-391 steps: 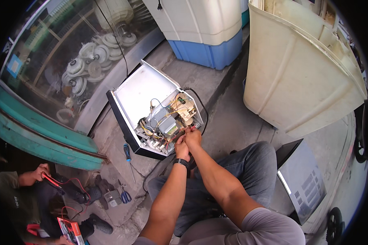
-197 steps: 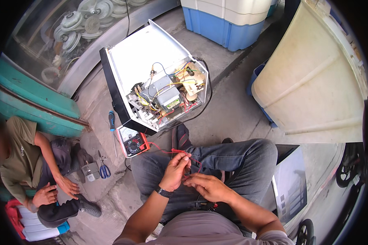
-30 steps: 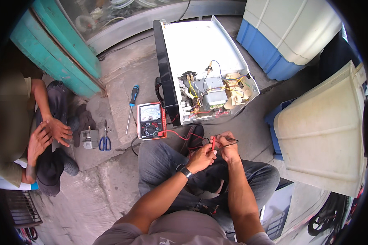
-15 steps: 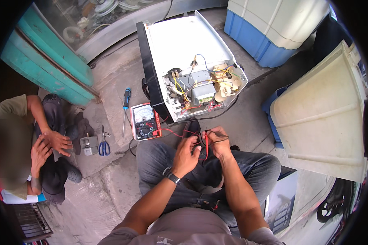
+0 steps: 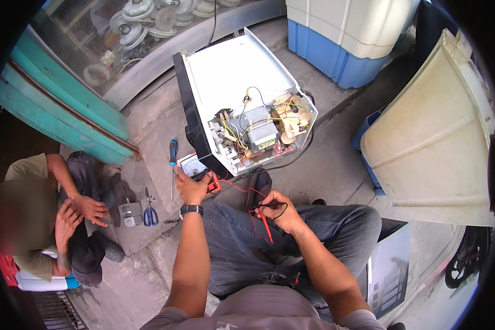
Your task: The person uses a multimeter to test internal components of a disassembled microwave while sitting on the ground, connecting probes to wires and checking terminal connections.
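My left hand (image 5: pixel 192 190) lies over the lower part of an analog multimeter (image 5: pixel 191 165), thumb and fingers curled onto it and covering most of its dial. The meter's pale scale shows beyond my fingertips. Above my lap, my right hand (image 5: pixel 280 213) is closed on the test probes; the red probe (image 5: pixel 267 230) points down toward me and a black one is partly hidden in the fingers. A red lead (image 5: pixel 234 186) runs between meter and probes. Just beyond stands a microwave oven (image 5: pixel 225 77) without its cover, its transformer (image 5: pixel 262 135) and wiring exposed.
A blue screwdriver (image 5: pixel 173 154), blue-handled scissors (image 5: pixel 150 214) and a small metal part (image 5: pixel 130 213) lie left on the concrete. A seated person (image 5: pixel 33 220) is at far left. Blue-and-cream tubs (image 5: pixel 335 49) stand beyond; a large cream container (image 5: pixel 429 137) and metal cover (image 5: pixel 390 269) are right.
My left hand has left the probes and moved left onto the multimeter. My right hand shifted slightly left and nearer, still holding the probes, and the red probe tilts differently. The view has shifted.
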The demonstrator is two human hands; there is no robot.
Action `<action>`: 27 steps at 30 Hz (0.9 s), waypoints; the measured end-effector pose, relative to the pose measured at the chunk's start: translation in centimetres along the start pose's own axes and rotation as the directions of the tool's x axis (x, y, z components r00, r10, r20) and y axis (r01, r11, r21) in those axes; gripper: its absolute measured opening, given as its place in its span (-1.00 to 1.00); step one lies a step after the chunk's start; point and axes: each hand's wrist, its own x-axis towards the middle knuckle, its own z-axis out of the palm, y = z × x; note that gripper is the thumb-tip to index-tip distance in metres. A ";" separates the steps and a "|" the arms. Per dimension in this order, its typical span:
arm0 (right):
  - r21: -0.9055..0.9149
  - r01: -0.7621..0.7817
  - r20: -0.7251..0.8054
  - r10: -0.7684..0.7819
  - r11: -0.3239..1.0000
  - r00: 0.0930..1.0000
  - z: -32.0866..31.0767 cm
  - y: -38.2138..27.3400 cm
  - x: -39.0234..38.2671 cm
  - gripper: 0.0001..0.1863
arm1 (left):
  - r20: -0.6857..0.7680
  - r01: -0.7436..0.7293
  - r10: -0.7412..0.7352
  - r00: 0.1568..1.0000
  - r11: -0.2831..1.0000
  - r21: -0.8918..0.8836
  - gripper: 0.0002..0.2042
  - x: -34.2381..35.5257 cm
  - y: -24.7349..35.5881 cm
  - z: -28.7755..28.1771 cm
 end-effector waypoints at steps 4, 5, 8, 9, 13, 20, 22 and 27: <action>0.005 -0.026 0.020 0.026 1.000 0.999 -0.1 1.1 0.1 -0.82 | 0.041 -0.014 0.010 0.999 0.995 0.096 0.20 0.0 1.3 -0.4; 0.011 -0.020 0.018 0.020 1.000 1.000 0.0 1.2 0.0 -0.82 | 0.040 -0.021 0.017 0.999 0.995 0.099 0.20 -0.1 1.7 -0.5; -0.069 0.000 0.047 0.003 0.998 0.999 0.7 1.6 -0.2 -0.81 | 0.133 0.024 -0.053 0.990 0.977 0.212 0.20 -0.1 2.9 -0.9; -0.069 -0.002 0.063 0.006 0.998 0.998 1.0 1.7 -0.3 -0.81 | 0.150 0.029 -0.062 0.987 0.977 0.213 0.21 0.2 3.0 -0.8; -0.098 0.009 0.118 0.003 0.995 0.993 0.7 1.0 -0.7 -0.80 | 0.155 0.012 -0.040 0.987 0.985 0.175 0.21 0.0 4.0 -2.1; -0.066 -0.066 0.360 0.085 0.996 0.929 0.6 -2.1 -1.4 -0.86 | -0.182 -0.233 0.174 0.968 0.894 -0.383 -0.11 2.2 -1.1 -16.4; 0.012 -0.131 0.349 0.118 0.991 0.930 0.6 -3.3 -2.3 -0.86 | -0.180 -0.322 0.267 0.947 0.817 -0.479 -0.14 0.8 4.5 -21.4; 0.233 -0.177 0.223 0.124 0.956 0.967 -0.6 -2.8 -1.6 -0.85 | -0.102 -0.635 0.651 0.752 0.676 -0.374 -0.04 -0.2 20.7 -23.7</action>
